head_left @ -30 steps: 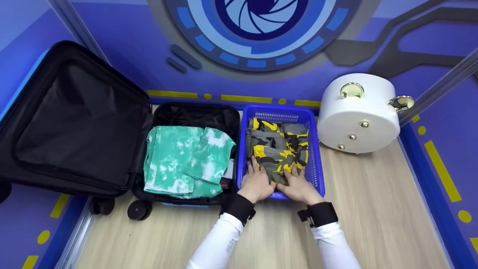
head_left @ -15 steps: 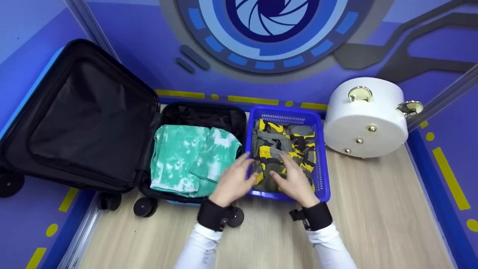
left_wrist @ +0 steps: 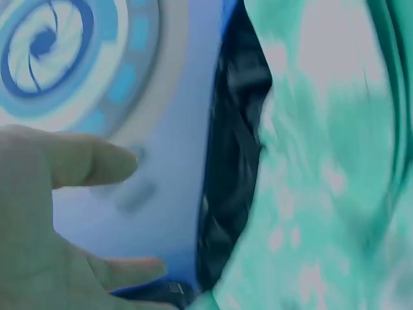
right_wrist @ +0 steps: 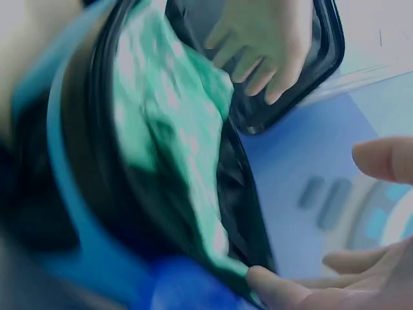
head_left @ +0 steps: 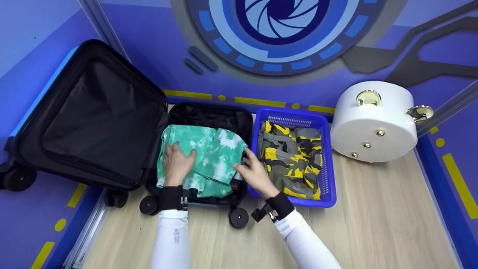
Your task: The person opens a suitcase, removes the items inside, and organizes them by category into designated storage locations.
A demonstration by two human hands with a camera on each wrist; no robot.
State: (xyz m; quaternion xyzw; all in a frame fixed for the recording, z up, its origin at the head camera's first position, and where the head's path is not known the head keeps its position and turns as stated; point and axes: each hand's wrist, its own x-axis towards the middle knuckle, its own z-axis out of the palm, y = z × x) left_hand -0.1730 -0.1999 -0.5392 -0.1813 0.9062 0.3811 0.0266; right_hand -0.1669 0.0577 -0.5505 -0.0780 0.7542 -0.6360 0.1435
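A folded green-and-white tie-dye garment (head_left: 186,138) lies in the black-lined half of an open suitcase (head_left: 209,112). My left hand (head_left: 177,164) is over the garment's left part with fingers spread, and the left wrist view shows the green cloth (left_wrist: 316,161) beside that hand (left_wrist: 39,213). At the garment's right edge, by the suitcase rim, is my right hand (head_left: 255,173), fingers apart. The right wrist view has both the right hand (right_wrist: 361,284) and the left hand (right_wrist: 271,45) around the cloth. Neither hand grips anything.
Right of the suitcase, a blue plastic basket (head_left: 328,175) holds folded grey, black and yellow camouflage clothing (head_left: 289,164). The suitcase lid (head_left: 101,116) leans open at left. A white drum-shaped object with gold fittings (head_left: 373,130) stands far right. A patterned blue wall (head_left: 157,48) closes the back.
Both hands have left the camouflage clothing in the basket and moved left to the green garment in the suitcase. The head view has shifted, so the scene sits further right.
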